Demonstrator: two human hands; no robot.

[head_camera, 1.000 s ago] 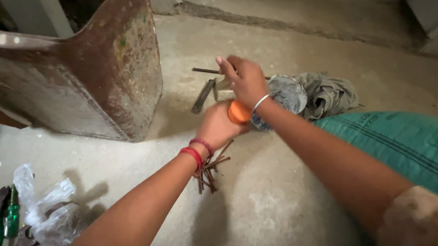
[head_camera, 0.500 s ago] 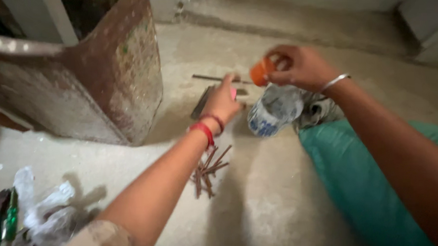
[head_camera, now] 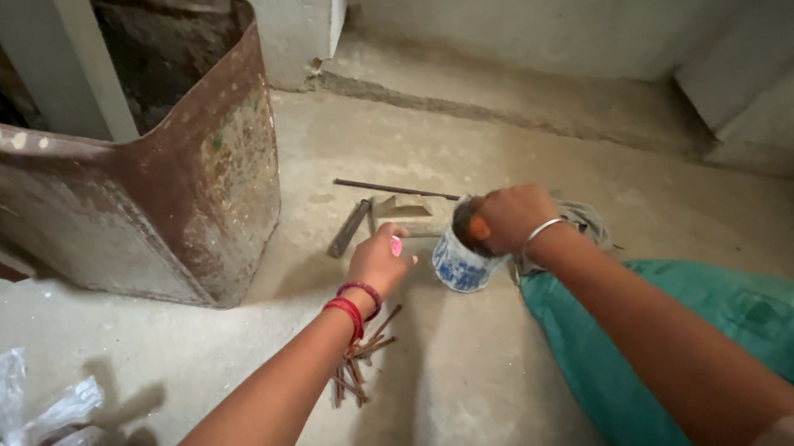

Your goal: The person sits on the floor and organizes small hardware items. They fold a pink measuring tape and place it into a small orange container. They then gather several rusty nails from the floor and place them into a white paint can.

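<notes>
Low centre, rusty nails (head_camera: 358, 363) lie half hidden under the left forearm. The left hand (head_camera: 381, 261) pinches something small and pink, mostly hidden. Right of centre, the right hand (head_camera: 508, 218) grips an orange lid, barely visible, atop the cup (head_camera: 457, 267) on the floor (head_camera: 440, 399). Farther up, metal bars (head_camera: 387, 201); upper left, a rusty bin (head_camera: 191, 196), cut off.

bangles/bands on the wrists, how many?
3. Two red bands sit side by side on the left hand's wrist; one silver bangle on the right hand's wrist. Undersides are hidden, so more could be there.
</notes>
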